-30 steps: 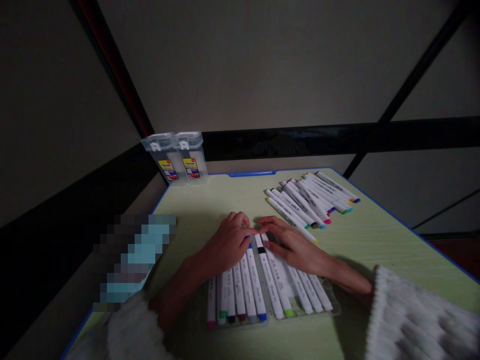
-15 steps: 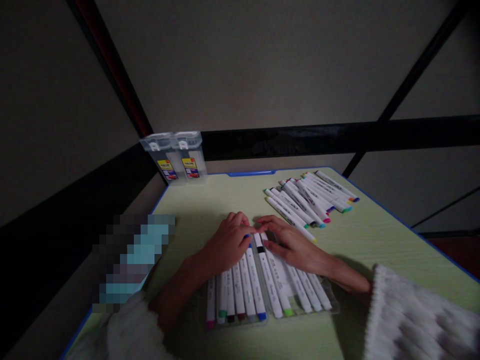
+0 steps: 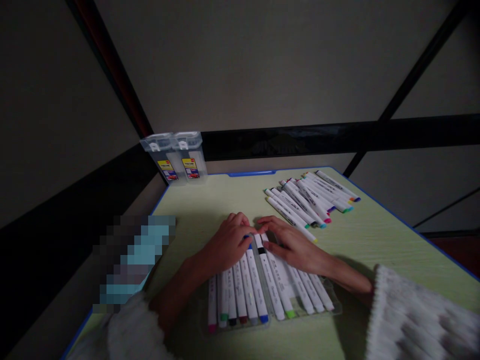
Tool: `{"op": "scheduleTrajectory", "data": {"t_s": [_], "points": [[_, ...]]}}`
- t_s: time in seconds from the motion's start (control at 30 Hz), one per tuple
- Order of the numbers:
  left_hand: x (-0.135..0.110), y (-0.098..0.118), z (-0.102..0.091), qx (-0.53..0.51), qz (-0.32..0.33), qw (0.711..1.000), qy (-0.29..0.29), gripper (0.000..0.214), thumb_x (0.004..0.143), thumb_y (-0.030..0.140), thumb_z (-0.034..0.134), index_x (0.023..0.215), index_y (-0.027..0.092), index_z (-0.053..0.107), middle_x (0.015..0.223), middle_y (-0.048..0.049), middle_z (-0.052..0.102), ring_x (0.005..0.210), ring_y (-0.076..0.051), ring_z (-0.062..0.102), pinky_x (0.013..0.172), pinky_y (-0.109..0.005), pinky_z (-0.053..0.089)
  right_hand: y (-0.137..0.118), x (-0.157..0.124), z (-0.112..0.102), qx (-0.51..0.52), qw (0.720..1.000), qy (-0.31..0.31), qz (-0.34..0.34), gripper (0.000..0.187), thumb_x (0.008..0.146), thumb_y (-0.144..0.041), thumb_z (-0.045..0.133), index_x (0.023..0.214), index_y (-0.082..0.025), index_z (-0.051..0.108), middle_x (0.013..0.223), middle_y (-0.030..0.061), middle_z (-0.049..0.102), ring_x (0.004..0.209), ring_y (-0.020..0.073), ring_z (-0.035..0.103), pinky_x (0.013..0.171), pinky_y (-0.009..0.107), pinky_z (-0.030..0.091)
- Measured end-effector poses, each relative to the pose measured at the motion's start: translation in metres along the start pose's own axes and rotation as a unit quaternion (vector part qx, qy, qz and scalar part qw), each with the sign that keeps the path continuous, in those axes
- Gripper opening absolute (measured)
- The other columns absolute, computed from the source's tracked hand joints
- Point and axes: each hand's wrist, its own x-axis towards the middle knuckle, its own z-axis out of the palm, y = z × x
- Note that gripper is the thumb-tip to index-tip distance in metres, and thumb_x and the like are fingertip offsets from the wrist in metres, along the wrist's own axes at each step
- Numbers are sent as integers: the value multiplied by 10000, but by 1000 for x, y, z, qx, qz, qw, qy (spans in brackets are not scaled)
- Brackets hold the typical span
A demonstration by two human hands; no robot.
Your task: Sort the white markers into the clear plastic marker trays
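Observation:
Two flat clear trays (image 3: pixel 335 309) lie side by side at the near edge of the pale green table (image 3: pixel 202 200), each filled with a row of white markers (image 3: pixel 258 295) with coloured caps. My left hand (image 3: pixel 227 243) rests palm down on the far ends of the left row, fingers curled loosely. My right hand (image 3: pixel 294 246) lies flat on the far ends of the right row, fingers stretched toward the left hand. The fingertips of both hands nearly meet over the middle markers. Neither hand grips anything.
A loose pile of white markers (image 3: pixel 311 200) lies at the back right of the table. Two upright clear plastic cases (image 3: pixel 176 156) with yellow labels stand at the back left corner. Dark rails and a wall run behind. A blurred patch (image 3: pixel 133 260) sits left.

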Motion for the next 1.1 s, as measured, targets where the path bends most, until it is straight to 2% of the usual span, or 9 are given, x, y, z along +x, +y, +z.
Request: {"op": "scheduleTrajectory", "data": {"t_s": [0.73,1.1], "points": [[0,0,0,5,2,1000,-1,208,805,146,441,892,173,628,916,-52,490,925,-180,421,845,-337,370,-2,1,-1,22,1000,11,-8,159,807,-159,462,962,-186,484,1103,92,501,1053,213,456,900,407,374],[1,0,-2,8,0,1000,-18,249,814,159,428,966,199,622,924,-50,486,924,-180,420,846,-343,365,-2,0,0,10,1000,14,5,170,803,-147,467,967,-192,478,1118,91,493,1067,215,453,913,404,370]]}}
